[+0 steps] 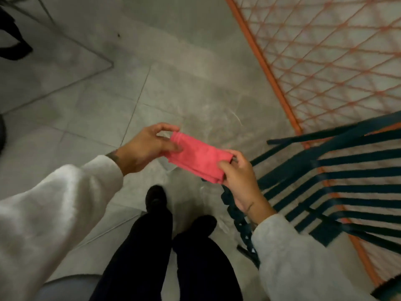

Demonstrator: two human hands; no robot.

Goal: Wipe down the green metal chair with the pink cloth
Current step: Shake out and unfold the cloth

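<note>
**Pink cloth held folded between both hands, beside green chair**

No containers in view.

Pink cloth (198, 157) folded into a narrow, thick band, several layers visible at its upper-left end. Held in the air above the grey tiled floor (86, 101), not touching chair or floor. Long axis diagonal: upper-left end toward the left hand, lower-right end toward the right hand. Upper-left end higher in frame than the lower-right end.

Left hand (144, 147) closed on the upper-left end: thumb pressed on the near face, index finger curled over the folded edge. Right hand (239, 177) closed on the lower-right end: thumb on top, fingers wrapped round the corner from the far side. Cloth stretched flat between the two grips, mid-span unsupported.

Both forearms in pale fleece sleeves (54, 203), entering from the lower corners of the frame. Dark trousers (152, 246) and dark shoes seen below the cloth, standing on the floor.

Green metal chair (338, 185) just right of the right hand, slats running left to right, scalloped edge partly hidden behind the right wrist. Chair blurred; contact between wrist and chair could not be told. Orange mesh panel (325, 61) behind the chair, its orange frame bar running diagonally from the top edge of the frame down to the lower right.
</note>
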